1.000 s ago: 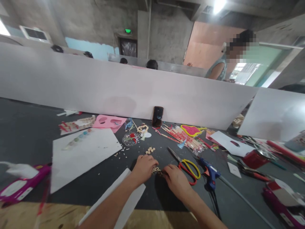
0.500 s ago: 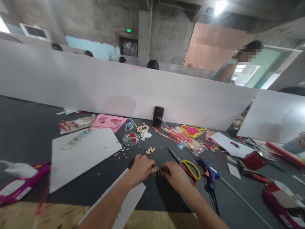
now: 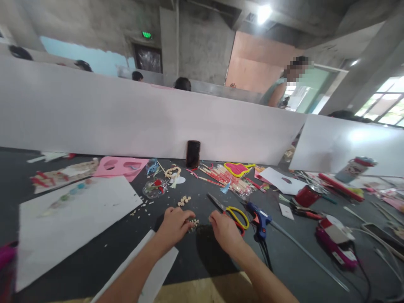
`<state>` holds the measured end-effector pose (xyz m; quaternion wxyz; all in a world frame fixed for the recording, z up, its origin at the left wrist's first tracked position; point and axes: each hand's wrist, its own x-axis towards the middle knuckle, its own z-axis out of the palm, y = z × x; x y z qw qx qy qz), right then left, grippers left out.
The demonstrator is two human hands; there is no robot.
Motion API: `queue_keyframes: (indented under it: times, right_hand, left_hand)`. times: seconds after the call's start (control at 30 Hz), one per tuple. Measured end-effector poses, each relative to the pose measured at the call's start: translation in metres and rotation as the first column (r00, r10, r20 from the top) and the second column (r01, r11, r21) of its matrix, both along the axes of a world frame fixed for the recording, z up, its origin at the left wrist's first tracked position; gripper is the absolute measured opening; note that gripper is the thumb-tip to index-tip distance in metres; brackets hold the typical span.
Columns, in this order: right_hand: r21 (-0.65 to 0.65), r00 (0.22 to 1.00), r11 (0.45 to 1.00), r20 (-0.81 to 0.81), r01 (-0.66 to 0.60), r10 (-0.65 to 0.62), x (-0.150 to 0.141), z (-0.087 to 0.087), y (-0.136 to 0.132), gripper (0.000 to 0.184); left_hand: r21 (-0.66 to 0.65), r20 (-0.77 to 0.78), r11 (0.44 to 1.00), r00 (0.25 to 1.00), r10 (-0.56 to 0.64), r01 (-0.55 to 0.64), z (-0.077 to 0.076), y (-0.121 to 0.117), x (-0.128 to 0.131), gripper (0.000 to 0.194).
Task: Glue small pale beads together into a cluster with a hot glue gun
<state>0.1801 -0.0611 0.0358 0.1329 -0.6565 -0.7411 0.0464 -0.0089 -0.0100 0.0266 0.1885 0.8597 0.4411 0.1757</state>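
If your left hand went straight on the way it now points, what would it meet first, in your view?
Your left hand would most likely meet the small cluster of pale beads right beside it, though depth is hard to judge from this head view.

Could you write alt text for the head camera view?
A left hand and right hand reach toward small pale beads on a dark table. Yellow-handled scissors and a blue glue gun lie to the right, below a tall white partition.

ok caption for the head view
Left hand and right hand over small beige beads, beside yellow-handled scissors and a blue glue gun
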Motion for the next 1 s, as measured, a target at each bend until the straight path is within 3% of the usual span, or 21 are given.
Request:
queue_keyframes:
  times: [0.3,0.6,0.83,1.0]
  right_hand:
    - [0.116,0.983,0.979,-0.089,0.169,-0.159,0.048,0.006,-0.041,0.029]
    - [0.272,0.912,0.872,-0.175,0.408,-0.372,0.091,-0.001,-0.073,0.039]
    - [0.303,0.874,0.822,-0.232,0.482,-0.427,0.105,-0.006,-0.091,0.035]
    - [0.293,0.863,0.815,-0.244,0.500,-0.442,0.104,-0.012,-0.096,0.033]
  left_hand:
    - [0.118,0.036,0.992,0.998,0.043,-0.047,-0.006,0.002,0.000,0.046]
    - [0.154,0.189,0.986,0.982,0.030,-0.060,-0.017,0.006,0.001,0.036]
    - [0.158,0.289,0.966,0.945,0.152,-0.204,-0.017,0.006,0.002,0.033]
    - [0.150,0.304,0.965,0.938,0.164,-0.217,-0.014,0.004,0.003,0.030]
